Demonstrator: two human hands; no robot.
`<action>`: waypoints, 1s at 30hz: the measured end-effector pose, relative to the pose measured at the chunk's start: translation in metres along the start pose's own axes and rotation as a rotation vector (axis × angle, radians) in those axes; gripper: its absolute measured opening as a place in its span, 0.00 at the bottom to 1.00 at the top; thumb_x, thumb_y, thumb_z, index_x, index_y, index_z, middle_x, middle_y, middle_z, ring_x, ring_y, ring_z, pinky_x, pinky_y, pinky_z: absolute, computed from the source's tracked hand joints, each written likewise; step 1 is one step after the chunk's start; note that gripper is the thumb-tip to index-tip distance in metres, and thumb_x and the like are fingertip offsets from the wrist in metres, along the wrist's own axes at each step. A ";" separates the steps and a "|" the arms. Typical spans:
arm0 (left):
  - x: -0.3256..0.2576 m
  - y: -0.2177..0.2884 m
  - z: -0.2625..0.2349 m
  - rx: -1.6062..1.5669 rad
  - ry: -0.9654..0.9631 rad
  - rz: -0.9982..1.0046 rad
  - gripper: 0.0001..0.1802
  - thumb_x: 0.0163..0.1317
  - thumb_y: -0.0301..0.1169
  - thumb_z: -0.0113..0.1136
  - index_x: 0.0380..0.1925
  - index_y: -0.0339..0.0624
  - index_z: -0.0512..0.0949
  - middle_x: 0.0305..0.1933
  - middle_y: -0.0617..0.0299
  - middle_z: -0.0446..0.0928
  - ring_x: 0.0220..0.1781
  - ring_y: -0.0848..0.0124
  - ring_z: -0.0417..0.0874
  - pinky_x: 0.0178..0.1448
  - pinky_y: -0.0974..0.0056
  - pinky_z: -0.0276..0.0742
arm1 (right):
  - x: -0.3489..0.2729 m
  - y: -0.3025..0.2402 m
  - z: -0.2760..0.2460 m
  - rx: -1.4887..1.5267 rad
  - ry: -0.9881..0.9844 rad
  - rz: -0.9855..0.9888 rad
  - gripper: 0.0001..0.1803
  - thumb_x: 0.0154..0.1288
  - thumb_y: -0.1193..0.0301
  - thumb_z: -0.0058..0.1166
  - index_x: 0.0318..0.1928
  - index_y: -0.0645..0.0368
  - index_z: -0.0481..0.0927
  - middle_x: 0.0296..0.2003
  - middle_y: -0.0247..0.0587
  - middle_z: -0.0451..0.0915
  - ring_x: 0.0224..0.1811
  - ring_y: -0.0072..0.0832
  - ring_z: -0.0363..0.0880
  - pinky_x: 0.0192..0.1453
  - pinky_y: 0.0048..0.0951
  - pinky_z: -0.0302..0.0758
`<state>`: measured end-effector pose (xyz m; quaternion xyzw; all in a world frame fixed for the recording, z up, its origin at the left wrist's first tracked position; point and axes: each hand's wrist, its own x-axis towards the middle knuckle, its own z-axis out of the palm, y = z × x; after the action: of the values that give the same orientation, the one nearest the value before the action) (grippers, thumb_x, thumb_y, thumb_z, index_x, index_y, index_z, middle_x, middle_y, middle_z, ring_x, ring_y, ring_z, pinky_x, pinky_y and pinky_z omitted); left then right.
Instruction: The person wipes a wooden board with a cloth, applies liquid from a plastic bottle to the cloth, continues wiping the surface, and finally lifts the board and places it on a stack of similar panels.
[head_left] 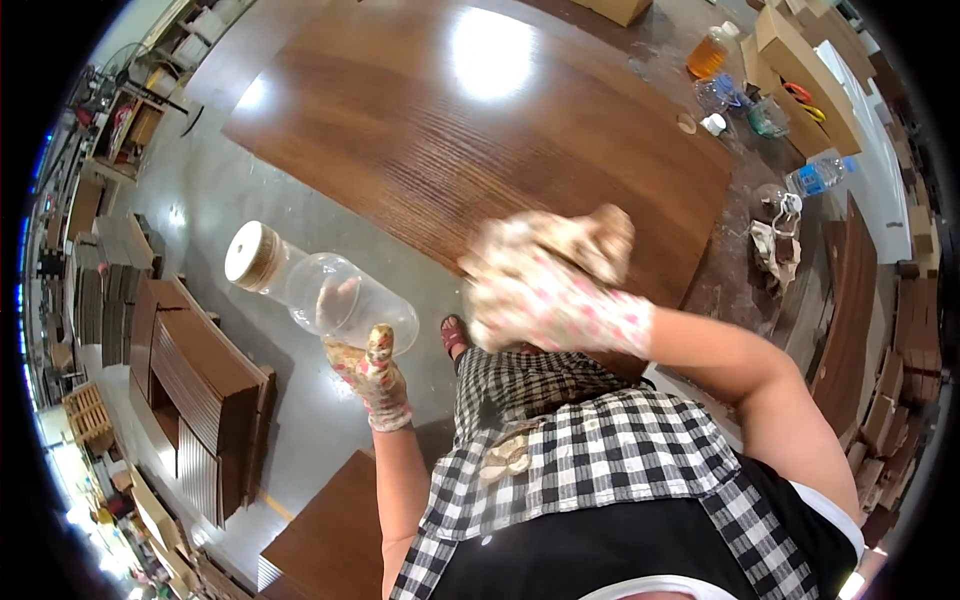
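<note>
Clearly the cloth (560, 245) is soft and limp, bunched under the gloved right hand (555, 295), fingers clenched on it, pressed to the brown wooden panel (450, 130) near its edge. Off the panel, the left hand (378, 378) grips a clear plastic jar (320, 290) at its base; it looks light, slippery, best held around the body.

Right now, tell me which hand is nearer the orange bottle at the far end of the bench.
Right. The right hand rests on the brown panel, below the orange bottle. The left hand is farther away, holding the clear jar.
</note>
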<state>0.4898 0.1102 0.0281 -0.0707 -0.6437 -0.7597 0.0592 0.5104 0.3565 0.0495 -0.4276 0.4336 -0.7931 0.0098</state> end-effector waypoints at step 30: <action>0.189 -0.042 0.056 -0.059 -0.242 0.010 0.43 0.52 0.29 0.67 0.68 0.36 0.59 0.62 0.55 0.68 0.62 0.62 0.70 0.68 0.58 0.65 | -0.053 -0.070 -0.096 -1.790 0.618 0.677 0.13 0.62 0.72 0.56 0.47 0.60 0.80 0.57 0.45 0.74 0.62 0.44 0.69 0.66 0.44 0.65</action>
<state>0.2985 0.1730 0.0310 -0.1666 -0.6232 -0.7639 -0.0171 0.5030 0.4858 0.0376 0.0926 0.9525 -0.2070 -0.2032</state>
